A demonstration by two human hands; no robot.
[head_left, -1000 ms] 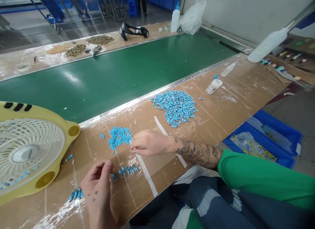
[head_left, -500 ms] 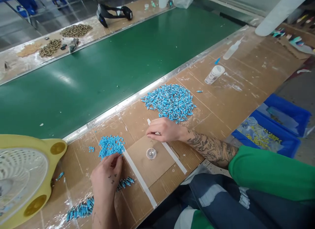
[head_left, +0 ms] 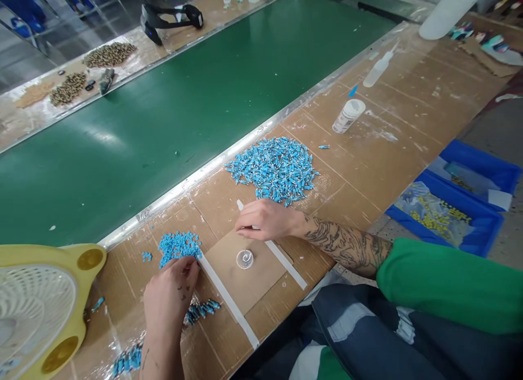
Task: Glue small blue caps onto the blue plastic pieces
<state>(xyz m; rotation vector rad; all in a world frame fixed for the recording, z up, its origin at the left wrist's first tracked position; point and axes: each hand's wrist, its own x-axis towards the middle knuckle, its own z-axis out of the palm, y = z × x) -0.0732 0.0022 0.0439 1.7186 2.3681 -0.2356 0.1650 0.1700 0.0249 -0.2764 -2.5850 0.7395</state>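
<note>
My left hand (head_left: 174, 282) is closed in a pinch at the near edge of a pile of small blue rings (head_left: 178, 245); what its fingertips hold is hidden. My right hand (head_left: 265, 219) is closed too, above the far edge of a cardboard square (head_left: 255, 284), pinching something too small to name. Below its fingertips a small round clear dish (head_left: 245, 259) rests on the cardboard between two white strips. Beyond this hand lies a large heap of blue pieces (head_left: 278, 167). Rows of similar blue pieces (head_left: 202, 310) lie beside my left wrist.
A yellow and white fan (head_left: 36, 303) stands at the left. Past the table edge runs a green belt (head_left: 183, 113). A white cup (head_left: 348, 116) and a bottle (head_left: 378, 70) are at the right, with blue bins (head_left: 486, 227) below the table.
The view has shifted slightly. Both hands keep nearly the same places over the table, still closed, and the piles look unchanged.
</note>
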